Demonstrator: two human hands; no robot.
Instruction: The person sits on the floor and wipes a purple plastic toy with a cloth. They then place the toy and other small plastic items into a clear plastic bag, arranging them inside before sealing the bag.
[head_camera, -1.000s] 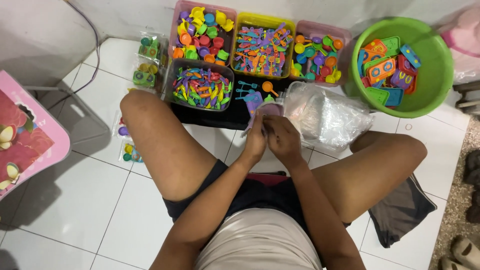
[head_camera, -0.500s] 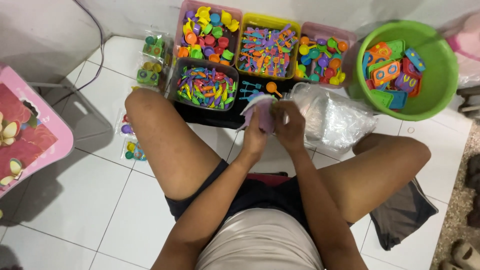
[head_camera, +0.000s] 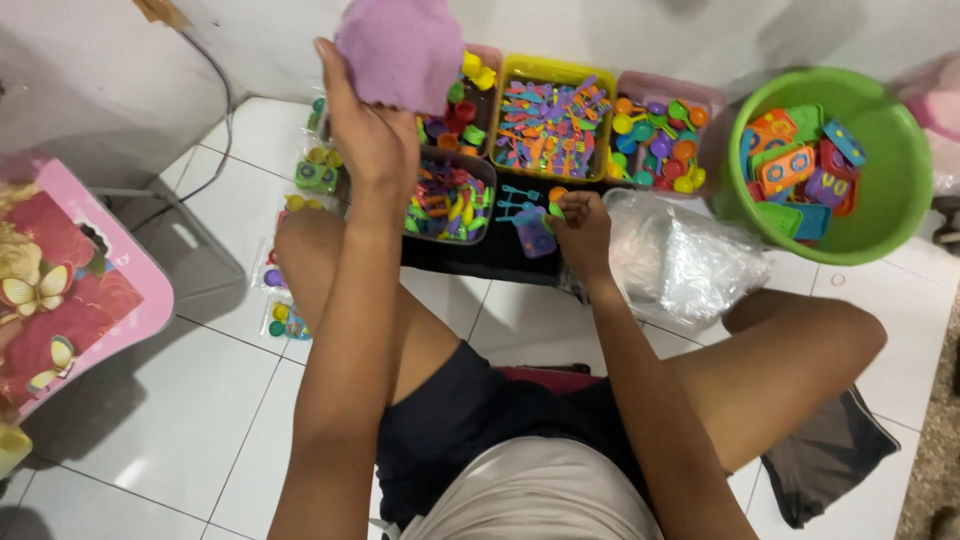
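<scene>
Fingers of the left hand (head_camera: 372, 135) pinch a flat purple plastic piece (head_camera: 400, 45), lifted toward the camera, perhaps for a closer look. The right hand (head_camera: 583, 225) curls shut on something small, seemingly green, beside the crinkled clear plastic bag (head_camera: 685, 262) and yellow tray of colourful toy pieces (head_camera: 552, 72).

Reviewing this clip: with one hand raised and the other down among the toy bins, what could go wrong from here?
1. The left hand holds the purple piece high over the open bins; a slip could drop it among the mixed toys.
2. The right hand pinches small parts beside the clear plastic bag; a dropped one could slide under it.
3. The raised arm may hide the left bins from the camera.
</scene>
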